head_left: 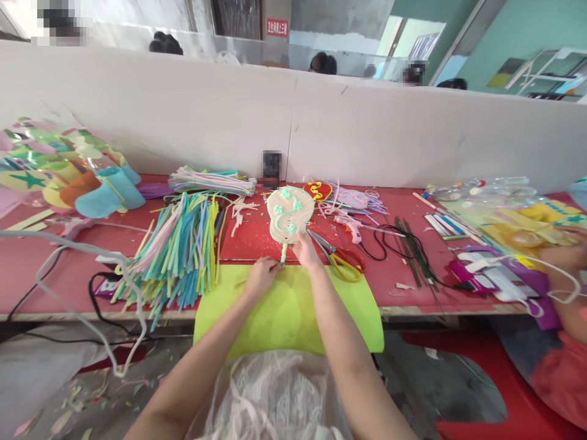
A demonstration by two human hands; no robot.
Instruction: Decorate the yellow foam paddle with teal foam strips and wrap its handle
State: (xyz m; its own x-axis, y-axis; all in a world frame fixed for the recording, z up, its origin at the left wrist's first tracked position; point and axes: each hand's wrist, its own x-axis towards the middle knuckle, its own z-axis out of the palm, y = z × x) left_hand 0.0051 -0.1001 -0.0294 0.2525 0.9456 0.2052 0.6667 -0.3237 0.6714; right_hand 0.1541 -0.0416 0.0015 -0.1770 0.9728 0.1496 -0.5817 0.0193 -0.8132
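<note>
Red sign [277, 27]: "卫生间请上三楼"; right hand [303, 249] holds fan-shaped craft [288, 215].

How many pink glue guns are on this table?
2: one glue gun right of the held fan-shaped craft, another glue gun left of the bigger bundle of strips. More may be hidden.

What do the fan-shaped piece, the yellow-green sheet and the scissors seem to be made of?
Fan-shaped piece: probably fuzzy pipe-cleaner strands, matt, judging by its coiled ridges.
Yellow-green sheet: perhaps felt or foam, given its dull, even surface and soft curve.
Scissors: the grey blades look like metal; the smooth coloured handles are likely plastic.
</note>
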